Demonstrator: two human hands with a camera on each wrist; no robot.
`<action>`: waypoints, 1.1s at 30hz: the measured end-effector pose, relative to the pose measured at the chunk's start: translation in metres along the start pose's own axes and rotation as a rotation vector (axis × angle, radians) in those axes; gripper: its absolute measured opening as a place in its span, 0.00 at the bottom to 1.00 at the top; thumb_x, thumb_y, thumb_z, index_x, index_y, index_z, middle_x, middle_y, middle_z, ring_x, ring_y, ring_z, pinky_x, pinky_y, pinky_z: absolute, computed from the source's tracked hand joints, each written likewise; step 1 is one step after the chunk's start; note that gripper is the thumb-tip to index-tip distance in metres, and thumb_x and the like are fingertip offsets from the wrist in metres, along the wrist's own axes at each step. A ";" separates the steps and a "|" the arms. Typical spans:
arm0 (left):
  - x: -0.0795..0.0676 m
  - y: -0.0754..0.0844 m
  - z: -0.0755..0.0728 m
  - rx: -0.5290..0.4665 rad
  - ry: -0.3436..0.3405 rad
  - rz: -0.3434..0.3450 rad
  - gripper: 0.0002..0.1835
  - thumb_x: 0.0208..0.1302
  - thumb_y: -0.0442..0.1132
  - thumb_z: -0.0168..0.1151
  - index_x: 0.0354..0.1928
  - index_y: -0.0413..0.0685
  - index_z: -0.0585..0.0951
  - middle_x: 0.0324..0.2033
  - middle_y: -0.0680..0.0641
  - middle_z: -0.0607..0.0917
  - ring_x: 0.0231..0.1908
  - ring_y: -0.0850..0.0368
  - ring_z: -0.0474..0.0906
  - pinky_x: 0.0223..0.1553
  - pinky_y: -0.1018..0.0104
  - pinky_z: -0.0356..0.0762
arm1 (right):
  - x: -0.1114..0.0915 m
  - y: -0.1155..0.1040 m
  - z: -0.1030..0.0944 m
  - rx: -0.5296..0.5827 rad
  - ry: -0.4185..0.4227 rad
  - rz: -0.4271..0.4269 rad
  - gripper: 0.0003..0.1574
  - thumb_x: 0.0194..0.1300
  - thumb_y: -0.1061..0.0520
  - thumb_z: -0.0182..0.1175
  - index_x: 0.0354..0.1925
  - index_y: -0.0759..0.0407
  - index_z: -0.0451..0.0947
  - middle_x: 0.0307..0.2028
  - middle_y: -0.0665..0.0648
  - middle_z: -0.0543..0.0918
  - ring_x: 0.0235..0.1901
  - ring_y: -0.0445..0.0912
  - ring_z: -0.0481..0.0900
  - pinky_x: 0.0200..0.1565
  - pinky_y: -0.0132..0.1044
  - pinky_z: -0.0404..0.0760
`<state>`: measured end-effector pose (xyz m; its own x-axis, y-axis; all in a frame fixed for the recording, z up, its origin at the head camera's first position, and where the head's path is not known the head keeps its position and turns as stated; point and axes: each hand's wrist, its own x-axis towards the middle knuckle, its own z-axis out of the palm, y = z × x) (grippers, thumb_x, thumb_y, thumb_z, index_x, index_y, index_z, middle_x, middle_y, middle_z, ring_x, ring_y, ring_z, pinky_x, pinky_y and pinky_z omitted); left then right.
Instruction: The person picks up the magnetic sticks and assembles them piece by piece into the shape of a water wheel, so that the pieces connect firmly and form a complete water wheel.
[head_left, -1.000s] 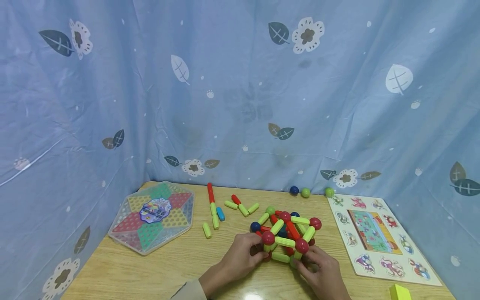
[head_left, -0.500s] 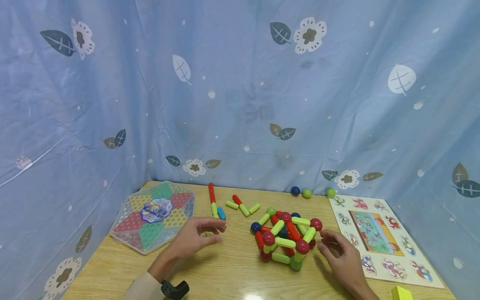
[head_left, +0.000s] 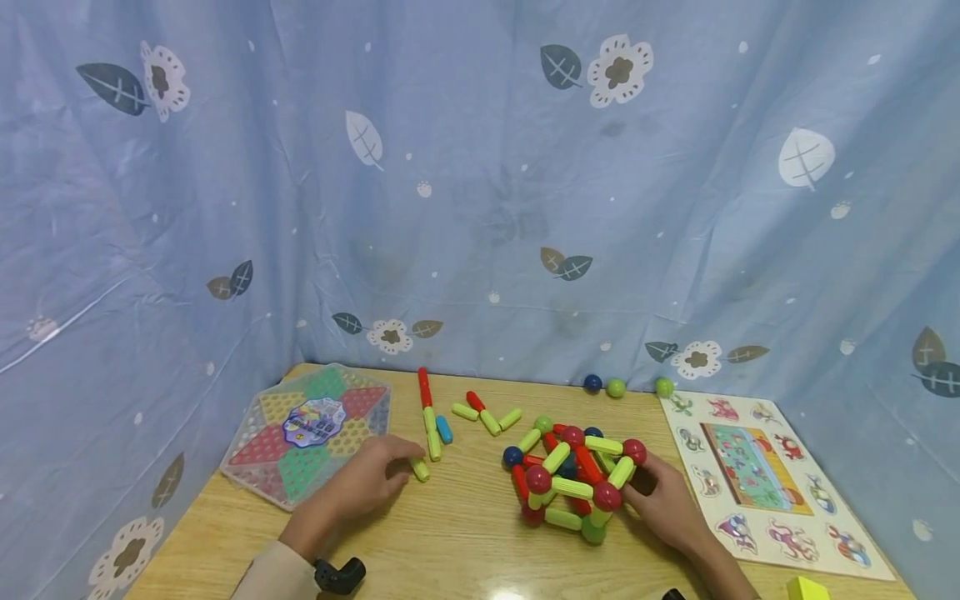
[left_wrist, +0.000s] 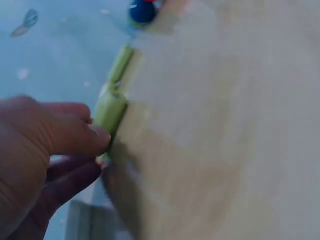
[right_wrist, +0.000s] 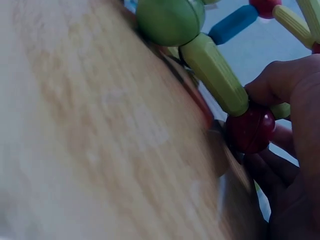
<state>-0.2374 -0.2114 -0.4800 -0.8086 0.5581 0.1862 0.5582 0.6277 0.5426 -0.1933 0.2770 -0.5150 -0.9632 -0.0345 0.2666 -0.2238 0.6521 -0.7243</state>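
Note:
My left hand [head_left: 369, 477] pinches a short yellow-green magnetic rod [head_left: 420, 469] on the table, left of the middle. In the left wrist view, thumb and fingers meet at the near end of this rod [left_wrist: 112, 111]. A magnetic ball-and-rod frame [head_left: 572, 487] of red and yellow-green rods with crimson, blue and green balls stands right of centre. At its right side my right hand [head_left: 667, 504] holds a lower corner. The right wrist view has the thumb and fingers about a dark red ball [right_wrist: 251, 129] there, beside a yellow-green rod [right_wrist: 215, 75].
A row of red and yellow-green rods [head_left: 429, 415], a blue rod [head_left: 445, 429] and more rods [head_left: 489, 422] lie behind. Loose balls [head_left: 616, 387] sit by the curtain. A Chinese checkers box [head_left: 307, 433] is left, a picture puzzle board [head_left: 780, 483] right, a yellow block [head_left: 807, 588] at front right.
My left hand left the frame, moved left and took hold of the lone yellow-green rod. My right hand came off the frame, then returned to its right side.

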 end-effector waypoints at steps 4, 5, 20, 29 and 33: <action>0.002 0.007 0.007 0.064 0.003 0.021 0.15 0.68 0.25 0.71 0.50 0.50 0.92 0.46 0.54 0.92 0.50 0.54 0.87 0.54 0.52 0.86 | 0.000 0.002 -0.001 0.011 -0.006 -0.033 0.20 0.69 0.59 0.76 0.58 0.52 0.89 0.58 0.57 0.91 0.62 0.41 0.83 0.60 0.14 0.69; 0.002 0.010 0.009 0.052 0.005 0.014 0.14 0.69 0.27 0.72 0.50 0.51 0.92 0.47 0.55 0.92 0.50 0.55 0.86 0.53 0.54 0.86 | 0.000 0.002 0.000 0.016 -0.007 -0.042 0.20 0.69 0.59 0.76 0.58 0.51 0.90 0.58 0.56 0.91 0.62 0.38 0.83 0.60 0.13 0.68; 0.050 0.065 0.078 -0.698 0.189 -0.151 0.15 0.74 0.32 0.70 0.60 0.42 0.86 0.54 0.43 0.89 0.56 0.50 0.87 0.57 0.70 0.85 | -0.003 0.004 0.003 0.221 -0.157 -0.128 0.18 0.68 0.64 0.75 0.54 0.52 0.91 0.57 0.57 0.90 0.58 0.33 0.85 0.56 0.25 0.84; 0.062 0.072 0.099 -0.682 0.190 -0.098 0.15 0.73 0.32 0.71 0.58 0.46 0.87 0.52 0.47 0.91 0.54 0.54 0.86 0.58 0.65 0.85 | -0.004 0.002 0.004 0.205 -0.140 -0.166 0.17 0.66 0.65 0.76 0.52 0.51 0.91 0.56 0.54 0.90 0.59 0.33 0.84 0.57 0.23 0.82; 0.062 0.070 0.102 -0.667 0.186 -0.064 0.14 0.73 0.33 0.72 0.58 0.48 0.88 0.51 0.47 0.91 0.53 0.56 0.86 0.57 0.65 0.85 | -0.005 0.004 0.002 0.264 -0.183 -0.191 0.21 0.65 0.68 0.75 0.53 0.52 0.91 0.61 0.50 0.88 0.62 0.30 0.82 0.59 0.24 0.82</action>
<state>-0.2297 -0.0779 -0.5138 -0.8879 0.3915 0.2417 0.3228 0.1559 0.9335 -0.1901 0.2782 -0.5204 -0.9055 -0.2873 0.3123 -0.4102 0.4038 -0.8177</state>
